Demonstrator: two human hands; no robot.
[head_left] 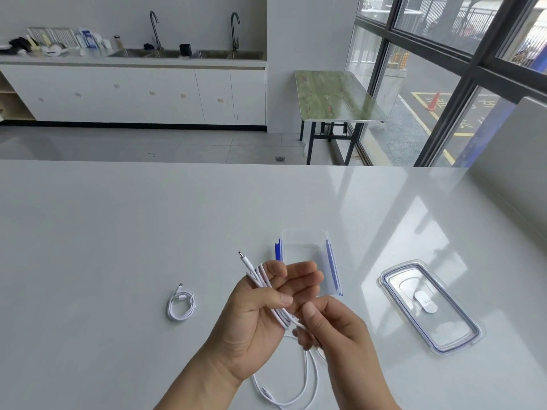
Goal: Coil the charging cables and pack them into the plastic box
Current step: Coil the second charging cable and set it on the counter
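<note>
Right hand (331, 327) fingers pinching cable (266, 288) | left hand (263, 309) gripping loops | plug up-left

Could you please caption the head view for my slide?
Both hands coil a white cable beside the open plastic box.

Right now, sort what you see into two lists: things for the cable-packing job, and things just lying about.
For the job:
- cable being coiled, looped in the left hand, fed by the right hand
- coiled cable on the counter
- plastic box, open
- box lid, lying beside it

Lying about:
- green table by the window
- sink clutter on the far worktop
</note>
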